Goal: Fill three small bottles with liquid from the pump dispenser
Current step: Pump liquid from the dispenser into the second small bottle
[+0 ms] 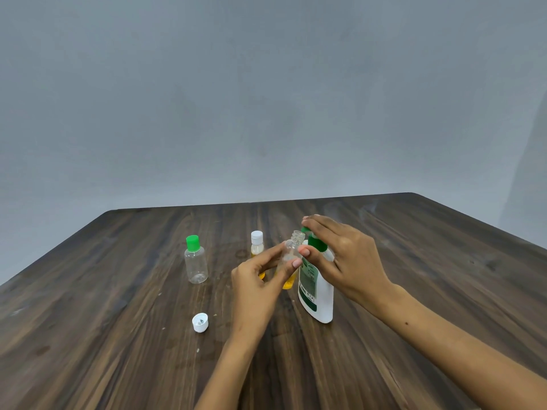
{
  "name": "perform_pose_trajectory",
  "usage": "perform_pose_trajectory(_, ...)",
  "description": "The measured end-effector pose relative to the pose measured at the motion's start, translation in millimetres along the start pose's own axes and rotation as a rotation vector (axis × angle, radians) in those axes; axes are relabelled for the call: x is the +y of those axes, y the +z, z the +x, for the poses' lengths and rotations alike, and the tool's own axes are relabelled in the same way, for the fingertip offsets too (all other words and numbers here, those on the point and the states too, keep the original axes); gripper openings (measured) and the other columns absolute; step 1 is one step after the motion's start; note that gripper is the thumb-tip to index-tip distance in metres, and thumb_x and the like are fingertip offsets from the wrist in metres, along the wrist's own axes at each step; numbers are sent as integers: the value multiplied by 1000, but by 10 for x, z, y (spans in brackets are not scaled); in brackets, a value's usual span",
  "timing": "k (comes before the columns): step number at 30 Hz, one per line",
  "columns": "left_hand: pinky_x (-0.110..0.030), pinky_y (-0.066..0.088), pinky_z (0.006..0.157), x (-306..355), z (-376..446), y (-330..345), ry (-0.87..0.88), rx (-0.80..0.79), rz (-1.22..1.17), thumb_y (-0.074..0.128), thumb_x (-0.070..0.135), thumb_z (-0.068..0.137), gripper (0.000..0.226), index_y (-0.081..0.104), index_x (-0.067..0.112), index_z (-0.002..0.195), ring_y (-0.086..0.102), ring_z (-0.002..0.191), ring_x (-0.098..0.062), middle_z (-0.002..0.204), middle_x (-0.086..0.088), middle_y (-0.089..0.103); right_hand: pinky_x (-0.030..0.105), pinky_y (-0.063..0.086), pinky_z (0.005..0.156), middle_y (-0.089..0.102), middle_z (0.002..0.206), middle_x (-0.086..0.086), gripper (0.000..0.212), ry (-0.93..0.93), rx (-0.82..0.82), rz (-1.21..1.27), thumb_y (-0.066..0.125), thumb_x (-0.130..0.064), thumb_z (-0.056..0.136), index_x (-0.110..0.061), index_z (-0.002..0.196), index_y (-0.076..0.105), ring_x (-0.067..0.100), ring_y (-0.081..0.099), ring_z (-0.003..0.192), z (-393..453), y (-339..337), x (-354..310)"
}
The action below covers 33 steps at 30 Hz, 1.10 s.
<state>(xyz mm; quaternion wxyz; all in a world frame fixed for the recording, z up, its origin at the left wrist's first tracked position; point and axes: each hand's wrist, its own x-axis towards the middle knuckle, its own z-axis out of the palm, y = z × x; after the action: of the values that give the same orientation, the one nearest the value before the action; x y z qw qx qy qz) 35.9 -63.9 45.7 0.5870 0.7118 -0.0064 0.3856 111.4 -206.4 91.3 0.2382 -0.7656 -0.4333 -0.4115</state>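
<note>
Left hand [260, 279] grips open bottle [291, 261] under pump nozzle; right hand [340, 255] presses dispenser [318, 294] pump.

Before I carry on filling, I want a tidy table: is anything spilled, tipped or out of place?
No spill shows. The only stray item is a small white screw cap lying loose, open side up, on the dark wooden table, off the uncapped clear bottle held in the left hand.

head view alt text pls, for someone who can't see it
A left hand holds an open small bottle under the spout of a white pump dispenser that the right hand presses. On the wooden table: a green-capped empty bottle, white-capped bottle, loose white cap.
</note>
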Motion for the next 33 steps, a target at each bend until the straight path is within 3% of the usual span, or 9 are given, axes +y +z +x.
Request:
perform_pose_trajectory(6, -14, 52, 82, -22, -3, -2, 9, 5, 4, 77, 33, 71, 34, 71, 32, 105, 68, 97, 3, 96, 18, 74, 24, 48, 80, 65, 119, -1, 66, 5, 8, 16, 26, -62, 95, -13, 114, 66, 16, 63, 105, 35, -26, 14)
perform_pose_trajectory(9, -10, 50, 79, -21, 0, 0, 13, 1, 8, 79, 27, 74, 31, 70, 38, 101, 68, 95, 5, 92, 24, 73, 21, 44, 80, 65, 119, -1, 67, 23, 9, 16, 25, -62, 94, -13, 115, 66, 16, 63, 105, 17, 13, 4)
perform_pose_trajectory(13, -13, 51, 81, -16, -11, -2, 0, -3, -3, 76, 38, 70, 33, 70, 38, 102, 68, 97, 2, 94, 22, 74, 21, 46, 76, 66, 117, 0, 69, 41, -6, 23, 24, -64, 94, -13, 114, 66, 17, 65, 97, -41, 46, 0)
perform_pose_trajectory(18, -6, 47, 76, 14, -12, -4, 8, -16, 13, 78, 24, 74, 31, 68, 41, 97, 66, 93, 9, 87, 32, 71, 25, 48, 81, 65, 119, 0, 66, 1, 8, 5, 26, -61, 95, -12, 115, 66, 17, 63, 106, 39, -16, 16)
perform_pose_trajectory(23, -9, 50, 78, 11, -6, 6, 2, -6, 4, 74, 41, 67, 33, 68, 40, 100, 67, 95, 6, 90, 30, 71, 21, 46, 77, 66, 117, 0, 66, 23, 14, 4, 27, -62, 95, -13, 114, 66, 16, 65, 99, -30, 33, -6)
perform_pose_trajectory(28, -12, 51, 80, -8, -14, -3, 14, -2, -5, 75, 39, 68, 39, 71, 32, 105, 68, 97, 2, 97, 16, 75, 23, 47, 79, 65, 119, -1, 65, -1, 3, 2, 28, -61, 94, -12, 114, 66, 17, 64, 103, 26, -13, 24)
perform_pose_trajectory(33, -8, 49, 77, 3, -5, 4, -4, 0, 13, 74, 43, 66, 37, 69, 39, 102, 66, 95, 7, 92, 27, 72, 21, 46, 76, 66, 116, -1, 64, 15, 29, 6, 27, -61, 95, -13, 113, 67, 16, 64, 100, -3, 26, 0)
